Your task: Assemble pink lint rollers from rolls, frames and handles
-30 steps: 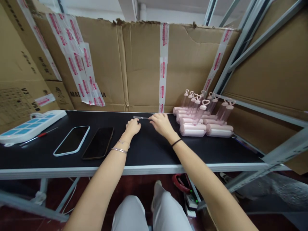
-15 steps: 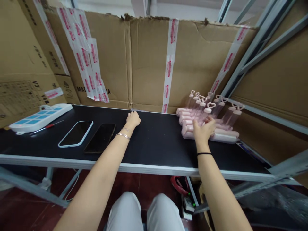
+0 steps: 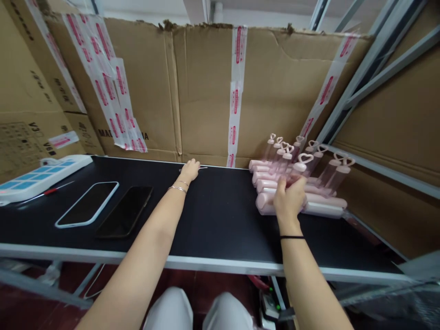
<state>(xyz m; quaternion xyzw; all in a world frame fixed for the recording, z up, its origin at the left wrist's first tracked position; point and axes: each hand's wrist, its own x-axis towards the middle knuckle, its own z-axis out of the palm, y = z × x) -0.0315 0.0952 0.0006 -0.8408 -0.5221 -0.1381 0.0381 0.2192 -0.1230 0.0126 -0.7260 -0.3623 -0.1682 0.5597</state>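
Cardboard walls (image 3: pixel 206 91) back the black counter (image 3: pixel 220 220). Our left hand (image 3: pixel 190 170) rests at its far edge, fingers curled shut over a thin metal rod (image 3: pixel 203 167) that pokes out to their right. Our right hand (image 3: pixel 289 199) lies on the stacked pink tubes (image 3: pixel 325 204), fingers bent over the front one; we cannot tell whether they grip. A white-cased phone (image 3: pixel 87 208) lies well left of the left fingers.
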